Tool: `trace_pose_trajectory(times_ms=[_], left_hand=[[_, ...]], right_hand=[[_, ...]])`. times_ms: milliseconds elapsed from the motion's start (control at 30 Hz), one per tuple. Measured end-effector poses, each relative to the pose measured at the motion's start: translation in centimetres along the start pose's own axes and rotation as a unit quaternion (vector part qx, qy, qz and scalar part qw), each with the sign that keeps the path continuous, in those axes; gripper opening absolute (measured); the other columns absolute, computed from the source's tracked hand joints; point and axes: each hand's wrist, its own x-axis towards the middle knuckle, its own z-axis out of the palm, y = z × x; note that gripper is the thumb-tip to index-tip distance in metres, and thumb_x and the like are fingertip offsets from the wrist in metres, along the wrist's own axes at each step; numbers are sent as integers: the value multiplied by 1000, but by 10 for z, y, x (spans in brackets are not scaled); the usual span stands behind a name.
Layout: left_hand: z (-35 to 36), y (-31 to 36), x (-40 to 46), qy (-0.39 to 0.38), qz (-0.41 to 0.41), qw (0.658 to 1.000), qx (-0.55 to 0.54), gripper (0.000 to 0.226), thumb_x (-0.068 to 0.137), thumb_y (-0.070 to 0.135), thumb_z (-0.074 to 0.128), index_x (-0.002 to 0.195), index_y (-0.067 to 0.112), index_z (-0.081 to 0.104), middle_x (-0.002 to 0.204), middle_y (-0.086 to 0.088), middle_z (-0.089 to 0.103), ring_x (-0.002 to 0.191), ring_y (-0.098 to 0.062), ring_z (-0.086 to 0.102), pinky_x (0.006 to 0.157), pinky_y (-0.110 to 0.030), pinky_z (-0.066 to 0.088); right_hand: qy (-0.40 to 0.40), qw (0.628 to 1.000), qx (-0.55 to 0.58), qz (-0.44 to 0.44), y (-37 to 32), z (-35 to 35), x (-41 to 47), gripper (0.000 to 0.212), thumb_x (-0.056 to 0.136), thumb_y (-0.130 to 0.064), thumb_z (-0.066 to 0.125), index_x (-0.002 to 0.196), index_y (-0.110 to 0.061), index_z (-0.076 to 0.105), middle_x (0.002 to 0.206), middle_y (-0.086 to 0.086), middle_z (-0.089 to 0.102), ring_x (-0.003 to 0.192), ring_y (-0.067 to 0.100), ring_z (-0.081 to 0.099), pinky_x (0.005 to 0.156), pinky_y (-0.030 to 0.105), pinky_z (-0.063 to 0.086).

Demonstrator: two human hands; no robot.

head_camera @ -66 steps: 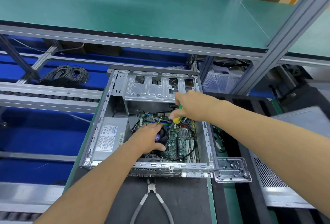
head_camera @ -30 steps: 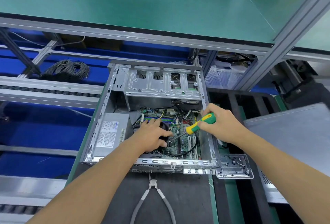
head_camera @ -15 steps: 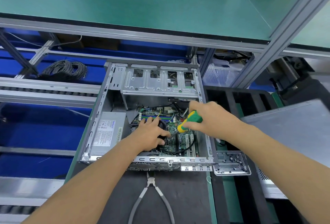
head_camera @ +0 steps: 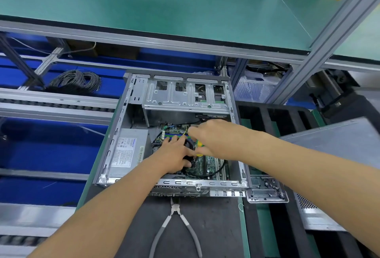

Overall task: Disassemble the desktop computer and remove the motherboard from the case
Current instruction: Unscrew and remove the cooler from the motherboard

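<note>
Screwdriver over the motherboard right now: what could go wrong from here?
1. The right hand hides most of the screwdriver, so its tip could slip onto the motherboard.
2. The left hand rests on the black fan close beside it and could be jabbed.
3. The black cable may snag.

Around the left hand the case is bare, dull grey sheet metal; left of it the power supply carries a matt paper label. Nearer than the hands lie pliers with smooth grey grips (plastic, apparently) on a matt black mat; beyond, a smooth green shelf.
</note>
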Motion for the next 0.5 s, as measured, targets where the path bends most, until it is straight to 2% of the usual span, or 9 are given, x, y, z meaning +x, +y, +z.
trace_pose_trajectory(times_ms=[100,167,233,300,333,400,500], left_hand=[[-2,-2,-2,9,8,1000,-8,48,93,50,55,139,38,49,153,-10,23,142,-36,17,116,-53,15],[-3,-2,-4,16,9,1000,4,60,92,52,55,147,39,34,154,-9,23,141,-34,21,115,-50,19],[-5,-2,-5,27,4,1000,0,78,91,52,57,154,34,17,157,-7,22,142,-30,23,115,-46,21],[-7,-2,-7,43,1,999,-15,82,89,50,61,154,29,16,156,-3,27,140,-26,27,114,-44,24],[-7,-2,-8,50,5,998,-24,80,89,49,62,153,29,20,153,-2,32,138,-25,30,113,-43,25],[-8,-1,-8,53,14,998,-30,76,88,48,63,151,29,24,148,0,36,135,-24,33,112,-43,26],[-9,-1,-9,38,11,999,-23,83,89,50,61,154,22,18,156,0,26,140,-25,26,115,-44,23]], right_hand=[[-22,999,9,-28,3,-2,3,22,94,-29,58,112,-19,49,106,3,55,98,24,54,80,37,46],[-50,997,52,13,6,-4,4,29,93,-32,61,114,-19,47,108,3,52,101,25,52,75,35,41],[-81,990,77,88,8,-7,2,48,87,-50,64,113,-16,42,97,3,49,91,27,50,68,36,38],[-77,988,22,129,6,-9,0,61,84,-69,51,104,-13,40,78,0,40,79,26,45,62,37,37],[-62,990,-25,123,4,-8,0,60,88,-71,42,102,-12,42,75,0,39,76,27,46,62,37,38],[-25,993,-85,82,0,-4,0,47,99,-55,36,111,-10,46,84,6,51,81,31,56,62,37,42],[-12,999,-40,12,0,-3,-1,26,98,-32,49,116,-15,42,105,6,55,94,28,57,72,38,47]])
